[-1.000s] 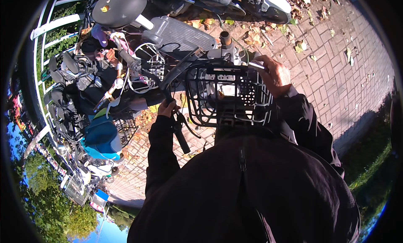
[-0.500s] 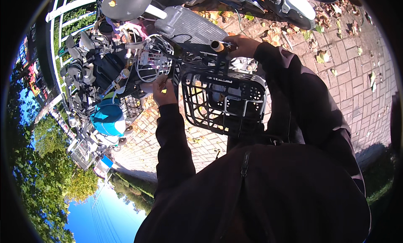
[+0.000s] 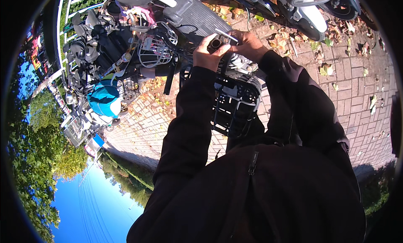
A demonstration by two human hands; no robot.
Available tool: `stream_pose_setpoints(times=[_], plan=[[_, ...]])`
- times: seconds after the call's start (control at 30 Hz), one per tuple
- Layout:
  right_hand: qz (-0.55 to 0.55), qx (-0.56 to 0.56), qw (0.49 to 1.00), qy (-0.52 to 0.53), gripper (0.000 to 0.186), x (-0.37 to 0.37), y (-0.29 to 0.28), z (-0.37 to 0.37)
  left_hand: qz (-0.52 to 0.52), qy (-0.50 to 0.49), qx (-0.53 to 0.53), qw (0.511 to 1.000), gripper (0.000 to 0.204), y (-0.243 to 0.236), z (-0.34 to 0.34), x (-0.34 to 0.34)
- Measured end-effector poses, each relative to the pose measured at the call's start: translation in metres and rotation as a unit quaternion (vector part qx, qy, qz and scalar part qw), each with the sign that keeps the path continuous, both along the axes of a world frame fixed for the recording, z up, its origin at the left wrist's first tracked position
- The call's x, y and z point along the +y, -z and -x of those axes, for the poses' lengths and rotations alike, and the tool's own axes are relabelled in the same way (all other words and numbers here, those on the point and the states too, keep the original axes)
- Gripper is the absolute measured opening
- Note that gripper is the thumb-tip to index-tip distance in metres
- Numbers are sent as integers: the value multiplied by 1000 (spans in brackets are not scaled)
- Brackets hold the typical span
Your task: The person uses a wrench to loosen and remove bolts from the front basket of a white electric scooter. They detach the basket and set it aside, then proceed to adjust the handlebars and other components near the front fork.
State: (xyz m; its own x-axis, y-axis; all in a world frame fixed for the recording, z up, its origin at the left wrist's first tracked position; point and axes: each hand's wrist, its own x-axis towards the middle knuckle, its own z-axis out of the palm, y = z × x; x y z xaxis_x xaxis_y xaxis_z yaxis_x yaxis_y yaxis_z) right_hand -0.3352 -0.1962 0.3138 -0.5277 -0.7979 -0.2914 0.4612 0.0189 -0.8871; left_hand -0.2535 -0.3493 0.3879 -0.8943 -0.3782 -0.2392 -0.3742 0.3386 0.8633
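My left hand (image 3: pixel 208 52) closes its thumb and fingers around a round, dark-centred handlebar end (image 3: pixel 215 44). Beside it my right hand (image 3: pixel 248 46) is closed on a thin, pale strip (image 3: pixel 226 35), whose kind I cannot make out. Both hands meet above a bicycle's front end. Just below them is its black basket (image 3: pixel 235 106), with an open-slatted frame, partly covered by my left sleeve. A black bar (image 3: pixel 170 78), like a handlebar grip, sticks out to the left of my left forearm. Some fingers of both hands are hidden.
A white wire basket (image 3: pixel 157 48) and several parked bikes stand at the left, with a teal cover (image 3: pixel 103 96) among them. A scooter's grey footboard (image 3: pixel 199 18) lies beyond my hands. Brick paving (image 3: pixel 348 96) with fallen leaves spreads to the right.
My left hand has moved right and up to the round handlebar end beside my right hand. The black basket appears turned and narrower, and the black bar now shows at its left.
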Motion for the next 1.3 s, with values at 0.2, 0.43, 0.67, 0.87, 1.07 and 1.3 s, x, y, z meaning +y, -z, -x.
stream_pose_setpoints(times=[0.2,0.43,0.67,0.87,1.07,1.3], plan=[[78,11,997,18,51,-6,-20,16,-85,66,98,989,47,-27,18,-30],[-41,-21,996,82,52,52,6,31,134,21,113,984,42,-3,13,-104],[-236,-233,935,127,40,136,26,-49,-5,-211,61,976,30,-5,-74,-147],[-180,-284,932,138,40,124,-15,-86,-7,-323,18,946,36,-30,-136,-175],[-151,-160,975,-2,37,92,-46,-99,61,-471,-40,879,40,-25,-230,-171],[-188,-77,973,-109,34,83,-57,-97,-25,-665,-148,732,39,18,-371,-107]])
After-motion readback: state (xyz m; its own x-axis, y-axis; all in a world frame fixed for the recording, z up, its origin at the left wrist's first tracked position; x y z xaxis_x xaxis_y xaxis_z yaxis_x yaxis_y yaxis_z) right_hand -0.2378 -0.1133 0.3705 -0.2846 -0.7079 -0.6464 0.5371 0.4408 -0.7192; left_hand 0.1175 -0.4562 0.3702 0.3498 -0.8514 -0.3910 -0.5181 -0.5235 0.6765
